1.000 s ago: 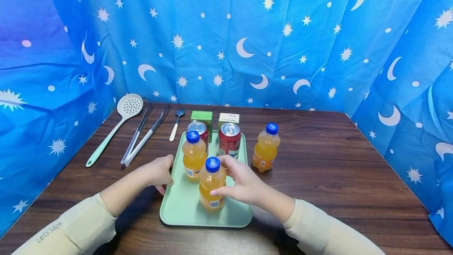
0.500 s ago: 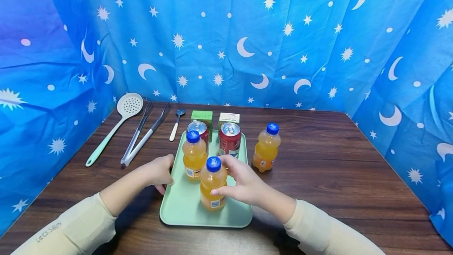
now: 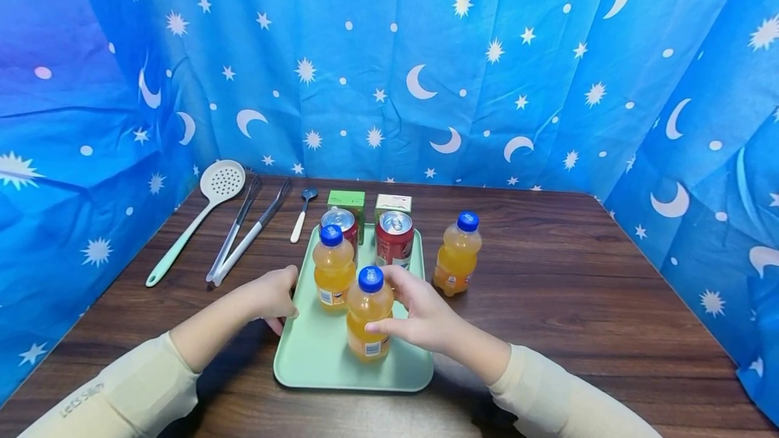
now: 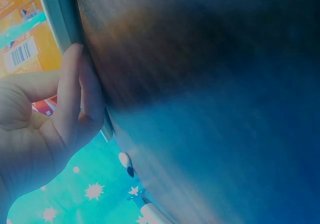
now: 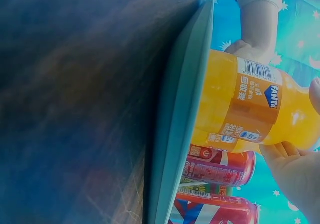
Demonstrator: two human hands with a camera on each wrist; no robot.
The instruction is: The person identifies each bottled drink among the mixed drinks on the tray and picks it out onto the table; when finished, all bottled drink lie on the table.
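Observation:
A light green tray (image 3: 304,363) lies on the table, and my left hand (image 3: 276,296) grips its left rim, thumb over the edge and fingers outside. In the left wrist view those fingers (image 4: 72,94) lie along the rim. My right hand (image 3: 420,313) holds an orange soda bottle (image 3: 368,320) upright at the tray's front half; the right wrist view reads FANTA on its label (image 5: 255,97). Behind it on the tray stand a second orange soda bottle (image 3: 333,272) and two red cans (image 3: 394,238). Another orange soda bottle (image 3: 458,259) stands on the table right of the tray.
A green carton (image 3: 347,199) and a white-topped carton (image 3: 393,203) stand behind the cans. To the left lie a slotted skimmer (image 3: 222,182), metal tongs (image 3: 249,238) and a small spoon (image 3: 301,218). Blue cloth (image 3: 389,39) with moons and stars surrounds the table.
The bottle in my right hand has shifted slightly to the right over the tray. My left hand stays on the rim, and the other objects have not moved.

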